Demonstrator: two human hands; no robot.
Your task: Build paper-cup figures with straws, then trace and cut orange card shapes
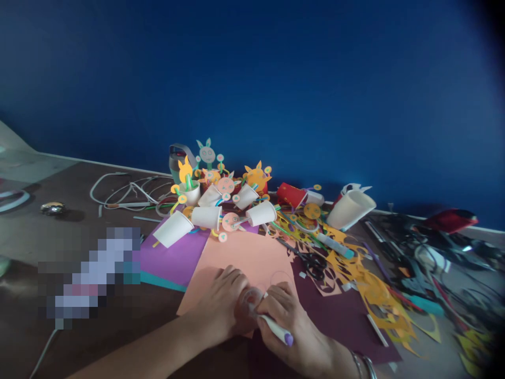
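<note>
In the head view my right hand grips a white marker with a purple end, its other end beside a round, see-through disc-like thing. My left hand holds this round thing down at the near edge of a peach paper sheet; its exact kind is unclear. A thin curved outline shows on the sheet just above my right hand. Beneath the peach sheet lie a purple sheet to the left and a dark maroon sheet to the right.
Paper cups with straws and paper animal faces, such as a white cup, stand and lie behind the sheets. Black scissors, a glue stick and yellow paper scraps lie right. Cables are at back left; tools and wires crowd the far right.
</note>
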